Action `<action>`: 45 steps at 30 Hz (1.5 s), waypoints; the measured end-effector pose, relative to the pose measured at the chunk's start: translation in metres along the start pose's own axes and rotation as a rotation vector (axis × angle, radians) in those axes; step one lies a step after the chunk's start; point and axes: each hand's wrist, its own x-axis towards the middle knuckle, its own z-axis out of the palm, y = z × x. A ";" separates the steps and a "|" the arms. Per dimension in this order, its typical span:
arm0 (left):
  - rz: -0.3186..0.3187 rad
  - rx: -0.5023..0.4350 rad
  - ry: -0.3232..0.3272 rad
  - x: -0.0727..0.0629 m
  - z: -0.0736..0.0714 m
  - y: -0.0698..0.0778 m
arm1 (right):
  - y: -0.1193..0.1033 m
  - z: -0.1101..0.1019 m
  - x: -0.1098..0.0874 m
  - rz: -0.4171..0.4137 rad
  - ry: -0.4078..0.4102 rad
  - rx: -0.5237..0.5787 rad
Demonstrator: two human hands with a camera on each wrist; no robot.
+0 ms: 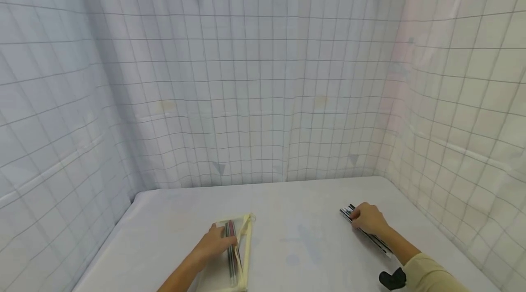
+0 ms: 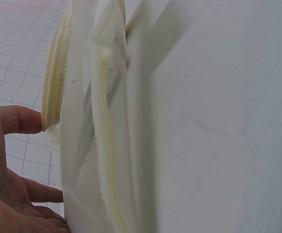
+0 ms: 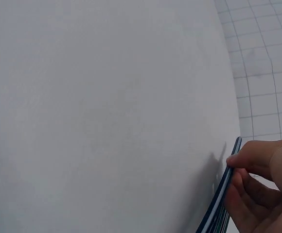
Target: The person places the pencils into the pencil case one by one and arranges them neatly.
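A pale translucent mesh zip pouch [image 1: 216, 271] with cream-yellow edging lies at the front left of the table. Several long pencils [image 1: 231, 255], grey-green and reddish, lie at it. My left hand [image 1: 213, 242] holds the pouch; in the left wrist view its thumb presses the zipper [image 2: 56, 73], fingers lower along the edge. On the right, my right hand [image 1: 370, 219] is over a row of dark pencils [image 1: 380, 242] with pale markings. In the right wrist view, thumb and fingertips pinch a dark blue pencil [image 3: 221, 189]; more pencils lie beside it, partly hidden by the hand.
The white table [image 1: 296, 219] has grid-patterned white curtains [image 1: 255, 77] behind it and at both sides. A small black object [image 1: 393, 278] is beside the right sleeve [image 1: 429, 273] near the front edge; its kind is unclear.
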 end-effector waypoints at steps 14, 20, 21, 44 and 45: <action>-0.003 0.014 0.001 0.001 0.000 0.000 | -0.010 -0.003 0.007 0.268 -0.090 0.580; -0.008 0.021 0.011 0.000 0.000 -0.001 | -0.016 -0.002 0.008 0.283 -0.163 0.763; -0.008 0.022 0.011 0.000 0.000 -0.001 | -0.017 -0.002 0.008 0.281 -0.181 0.782; -0.011 0.007 0.004 -0.003 0.001 0.002 | -0.057 0.027 0.013 0.303 -0.190 0.908; -0.011 0.005 0.003 -0.003 0.001 0.002 | -0.059 0.028 0.013 0.304 -0.189 0.906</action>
